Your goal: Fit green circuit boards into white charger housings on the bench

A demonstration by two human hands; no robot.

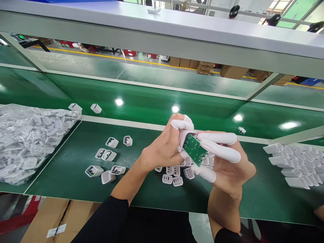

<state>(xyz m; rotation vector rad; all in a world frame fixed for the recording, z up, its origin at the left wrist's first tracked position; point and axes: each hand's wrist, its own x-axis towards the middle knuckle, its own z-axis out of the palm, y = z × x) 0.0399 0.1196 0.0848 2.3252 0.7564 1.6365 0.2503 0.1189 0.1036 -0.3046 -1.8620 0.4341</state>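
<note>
My left hand (pixel 168 143), with white finger cots, is closed around a white plastic charger housing (pixel 185 135) whose open end faces right. Between the covered fingers of my right hand (pixel 225 158) is a green circuit board (pixel 194 149). One end of the board lies at the mouth of the housing, partly inside as far as I can see. Below both hands, several white housings with slots (pixel 173 170) stand grouped on the green table; my hands hide some of them. Left of my forearm, several white housings (pixel 108 155) lie with parts visible inside.
A clear bag of white plastic pieces (pixel 37 138) lies at the left. Rows of white housings (pixel 296 165) stand at the right. A small component (pixel 242 130) sits near the table's far edge. A raised shelf (pixel 162 44) spans the back.
</note>
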